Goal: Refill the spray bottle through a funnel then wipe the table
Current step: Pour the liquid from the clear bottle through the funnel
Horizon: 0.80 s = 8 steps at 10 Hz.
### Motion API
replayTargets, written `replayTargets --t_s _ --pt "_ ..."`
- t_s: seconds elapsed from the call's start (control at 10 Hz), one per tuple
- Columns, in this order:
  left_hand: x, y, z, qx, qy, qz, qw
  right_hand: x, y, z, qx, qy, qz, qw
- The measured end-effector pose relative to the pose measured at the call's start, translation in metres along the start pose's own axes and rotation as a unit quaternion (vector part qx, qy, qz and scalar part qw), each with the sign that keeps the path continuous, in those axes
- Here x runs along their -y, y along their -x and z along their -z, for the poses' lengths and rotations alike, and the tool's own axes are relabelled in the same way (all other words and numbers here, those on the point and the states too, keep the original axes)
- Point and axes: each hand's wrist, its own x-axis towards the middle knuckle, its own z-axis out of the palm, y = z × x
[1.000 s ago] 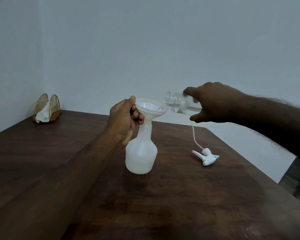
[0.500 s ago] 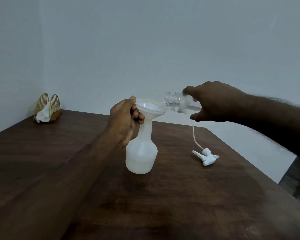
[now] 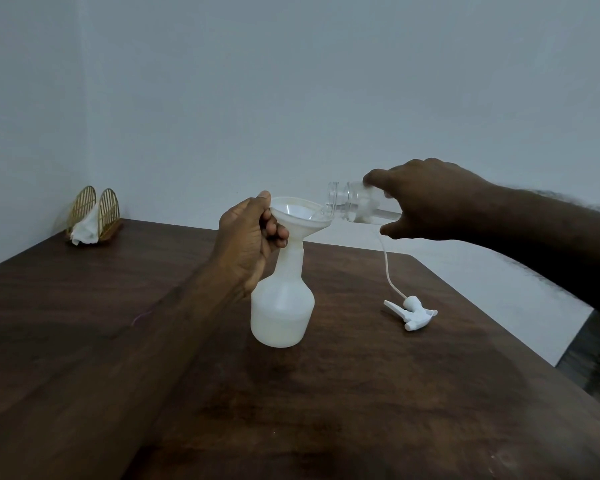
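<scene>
The spray bottle [image 3: 282, 306], white and translucent, stood upright near the middle of the dark wooden counter [image 3: 378, 393], with liquid showing in its lower part. A white funnel [image 3: 300, 216] sat in its neck. The left hand [image 3: 248, 244] had its grip closed about the funnel's rim and stem, thumb at the rim's far-left edge and fingers curled beneath the bowl. The right hand [image 3: 426, 202] had its grip closed from above on a clear bottle [image 3: 352, 206], held tipped almost level, mouth toward the left, just above the funnel's right rim. A thin clear stream ran from that mouth into the funnel bowl. The detached spray trigger head [image 3: 414, 311] lay on the counter to the right of the spray bottle, well apart from it, toward the right edge, its white dip tube [image 3: 387, 268] curving up toward the far edge. At the far left corner stood a gold wire napkin holder [image 3: 94, 213] with a white napkin [image 3: 85, 230] in it.
</scene>
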Motion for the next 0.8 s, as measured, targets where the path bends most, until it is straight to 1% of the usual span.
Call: replayTargets --t_s 0.8 --pt "-0.0005 0.0012 0.0 -0.006 0.003 0.0 1.0 -0.0018 -0.0023 -0.0026 -0.036 0.041 0.008 0.998"
